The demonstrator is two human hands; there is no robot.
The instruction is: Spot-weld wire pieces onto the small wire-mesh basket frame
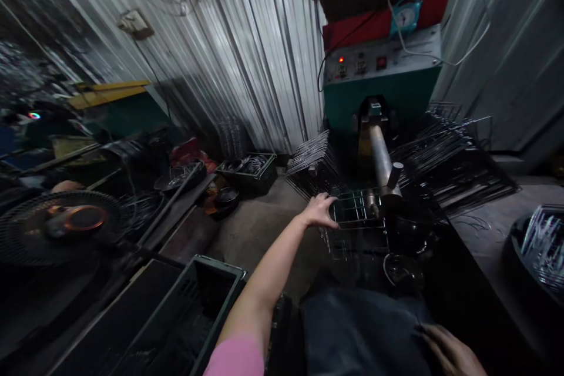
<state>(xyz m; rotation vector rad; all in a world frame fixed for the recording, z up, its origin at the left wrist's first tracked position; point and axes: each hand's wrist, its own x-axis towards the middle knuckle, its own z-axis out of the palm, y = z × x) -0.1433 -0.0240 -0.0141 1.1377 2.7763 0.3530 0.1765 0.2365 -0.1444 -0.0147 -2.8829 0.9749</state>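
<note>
I see a wire grid (358,211) made of thin dark metal rods that cross to make little squares. It lies flat in front of a green machine (381,91), under a round shiny metal bar (379,155) that sticks out of the machine toward me. More wire grids sit in stacks (449,158) on both sides of the bar, and they look thin and spiky.

My left hand (321,210) is stretched far out, with the arm nearly straight. A pink sleeve (235,358) shows near the shoulder. The fingers are bent down over the left edge of the grid and touch it. I cannot tell if they are closed around the wire or just lying on it.

My right hand (449,352) is low and close to me. It lies flat and loose on dark cloth (361,329) on my lap, and it holds nothing.

The wall (247,59) behind is shiny wavy metal. A round fan (61,226) with a wire cage stands at the left, and a dark plastic crate (194,305) sits next to it on the floor.
</note>
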